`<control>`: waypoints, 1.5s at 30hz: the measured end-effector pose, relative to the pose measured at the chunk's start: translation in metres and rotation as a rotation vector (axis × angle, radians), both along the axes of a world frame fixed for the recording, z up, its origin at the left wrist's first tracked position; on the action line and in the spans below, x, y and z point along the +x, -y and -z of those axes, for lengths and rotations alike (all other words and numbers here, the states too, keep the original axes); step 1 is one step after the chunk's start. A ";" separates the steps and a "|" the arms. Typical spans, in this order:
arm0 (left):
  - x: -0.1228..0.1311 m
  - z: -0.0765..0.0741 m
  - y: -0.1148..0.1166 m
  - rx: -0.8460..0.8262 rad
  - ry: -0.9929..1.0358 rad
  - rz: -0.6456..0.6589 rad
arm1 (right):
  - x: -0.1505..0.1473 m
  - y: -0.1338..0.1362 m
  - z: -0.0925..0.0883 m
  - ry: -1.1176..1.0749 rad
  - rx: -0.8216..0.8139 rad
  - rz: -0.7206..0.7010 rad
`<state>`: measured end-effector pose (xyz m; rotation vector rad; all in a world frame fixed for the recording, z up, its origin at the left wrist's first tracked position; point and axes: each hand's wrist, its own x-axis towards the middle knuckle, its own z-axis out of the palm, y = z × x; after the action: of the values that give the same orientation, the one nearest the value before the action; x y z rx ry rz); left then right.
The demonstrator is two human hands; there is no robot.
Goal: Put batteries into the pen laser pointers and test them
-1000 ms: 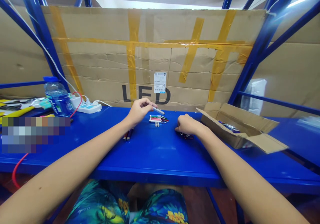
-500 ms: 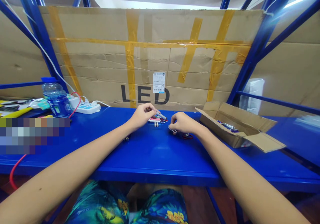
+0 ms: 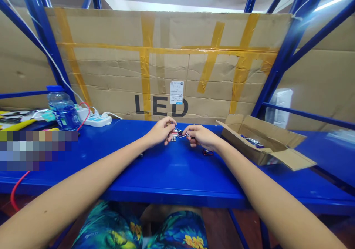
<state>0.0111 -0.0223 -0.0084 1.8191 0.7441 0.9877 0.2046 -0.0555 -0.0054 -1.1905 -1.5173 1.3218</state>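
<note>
My left hand point(image 3: 162, 131) is closed in a pinch on a small silver pen-like tube whose tip pokes out toward the right. My right hand point(image 3: 200, 135) is closed too, pinching a small metal clip or ring close to that tip. Both hands hover together over a row of small coloured tubes point(image 3: 176, 133) lying on the blue shelf point(image 3: 172, 171). A small red clip point(image 3: 208, 152) lies just under my right wrist. A dark tube point(image 3: 141, 154) peeks out below my left forearm.
An open cardboard box point(image 3: 263, 140) with small parts lies at the right. A water bottle point(image 3: 63, 110), a white power strip point(image 3: 95, 120) with a red cable and clutter sit at the left. A taped cardboard sheet marked LED point(image 3: 166, 64) stands behind. Blue rack posts frame both sides.
My right hand lifted off the shelf with a small clip and moved left to meet my left hand. My left hand lowered slightly with the silver tube toward the row of tubes.
</note>
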 end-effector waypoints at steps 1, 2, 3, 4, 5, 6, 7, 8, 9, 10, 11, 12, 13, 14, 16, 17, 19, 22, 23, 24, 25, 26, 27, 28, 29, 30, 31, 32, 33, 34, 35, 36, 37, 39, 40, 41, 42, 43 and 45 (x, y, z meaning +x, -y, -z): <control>0.000 0.003 0.000 0.068 -0.071 -0.018 | -0.001 0.002 -0.001 -0.040 -0.025 -0.004; 0.000 0.005 0.000 0.155 -0.135 -0.038 | -0.002 0.004 -0.003 -0.077 -0.057 -0.024; 0.000 0.007 0.001 0.251 -0.192 -0.058 | -0.003 0.006 -0.005 -0.110 -0.092 -0.060; 0.000 0.008 0.003 0.344 -0.241 -0.071 | -0.003 0.008 -0.007 -0.138 -0.124 -0.104; 0.000 0.009 0.005 0.424 -0.287 -0.072 | -0.004 0.010 -0.008 -0.156 -0.148 -0.151; 0.000 0.010 0.007 0.484 -0.325 -0.059 | -0.004 0.011 -0.009 -0.166 -0.165 -0.194; 0.000 0.010 0.009 0.525 -0.351 -0.040 | -0.005 0.013 -0.010 -0.170 -0.175 -0.235; 0.000 0.010 0.010 0.552 -0.364 -0.018 | -0.005 0.014 -0.010 -0.169 -0.181 -0.269; 0.000 0.009 0.011 0.574 -0.366 -0.001 | -0.005 0.015 -0.010 -0.166 -0.184 -0.298; 0.000 0.009 0.012 0.591 -0.363 0.011 | -0.005 0.015 -0.009 -0.164 -0.186 -0.324; 0.000 0.009 0.012 0.606 -0.359 0.019 | -0.005 0.016 -0.009 -0.162 -0.187 -0.344; 0.000 0.009 0.011 0.619 -0.357 0.027 | -0.005 0.016 -0.008 -0.159 -0.188 -0.357; -0.001 0.009 0.010 0.629 -0.358 0.038 | -0.005 0.016 -0.008 -0.154 -0.191 -0.366; -0.001 0.008 0.009 0.637 -0.361 0.050 | -0.005 0.017 -0.008 -0.144 -0.193 -0.372; -0.003 0.008 0.007 0.639 -0.364 0.054 | -0.003 0.017 -0.008 -0.116 -0.194 -0.381; -0.003 0.008 0.006 0.638 -0.365 0.041 | -0.002 0.017 -0.009 -0.101 -0.194 -0.385; -0.004 0.007 0.005 0.638 -0.366 0.004 | 0.001 0.016 -0.009 -0.086 -0.191 -0.387; -0.005 0.007 0.004 0.646 -0.368 -0.024 | 0.005 0.013 -0.009 -0.087 -0.169 -0.360; -0.005 0.008 0.003 0.652 -0.370 -0.024 | 0.005 0.012 -0.008 -0.087 -0.157 -0.347; -0.005 0.008 0.002 0.661 -0.374 -0.021 | 0.005 0.011 -0.007 -0.085 -0.146 -0.333; -0.005 0.009 0.002 0.677 -0.381 -0.019 | 0.005 0.010 -0.006 -0.085 -0.135 -0.322; -0.005 0.009 0.001 0.697 -0.388 -0.020 | 0.004 0.009 -0.005 -0.089 -0.124 -0.311; -0.005 0.010 0.001 0.721 -0.396 -0.022 | 0.002 0.008 -0.004 -0.094 -0.112 -0.302; -0.006 0.010 0.000 0.743 -0.404 -0.024 | 0.001 0.007 -0.003 -0.098 -0.096 -0.290; -0.006 0.010 0.000 0.762 -0.413 -0.027 | -0.001 0.007 -0.002 -0.097 -0.077 -0.276; -0.006 0.011 0.000 0.776 -0.422 -0.031 | -0.003 0.007 -0.001 -0.090 -0.052 -0.257; -0.006 0.011 0.000 0.786 -0.429 -0.035 | -0.005 0.007 0.000 -0.073 -0.022 -0.236; -0.006 0.012 0.000 0.792 -0.433 -0.038 | -0.006 0.007 0.001 -0.047 0.011 -0.212; -0.006 0.012 0.000 0.795 -0.435 -0.040 | -0.008 0.007 0.001 -0.015 0.050 -0.187; -0.005 0.013 0.000 0.797 -0.435 -0.039 | -0.010 0.007 0.002 0.023 0.094 -0.161; -0.005 0.014 0.000 0.797 -0.436 -0.036 | -0.011 0.007 0.003 0.073 0.143 -0.137; -0.004 0.015 -0.001 0.796 -0.437 -0.032 | -0.012 0.007 0.003 0.139 0.192 -0.114; -0.004 0.016 -0.002 0.793 -0.439 -0.028 | -0.013 0.007 0.004 0.216 0.238 -0.091; -0.003 0.018 -0.003 0.782 -0.448 -0.027 | -0.014 0.006 0.004 0.375 0.315 -0.053; -0.003 0.018 -0.003 0.774 -0.456 -0.028 | -0.014 0.006 0.004 0.440 0.345 -0.042; -0.003 0.018 -0.003 0.764 -0.466 -0.028 | -0.015 0.005 0.004 0.487 0.372 -0.036; -0.003 0.017 -0.002 0.751 -0.478 -0.028 | -0.015 0.005 0.004 0.519 0.397 -0.034; -0.003 0.016 0.000 0.735 -0.494 -0.029 | -0.015 0.005 0.004 0.544 0.420 -0.034; -0.003 0.012 0.005 0.705 -0.531 -0.049 | -0.015 0.004 0.004 0.587 0.458 -0.028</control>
<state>0.0077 -0.0273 -0.0206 2.7553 0.8119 0.8595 0.1900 -0.0598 -0.0096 -1.3060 -2.1103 0.5920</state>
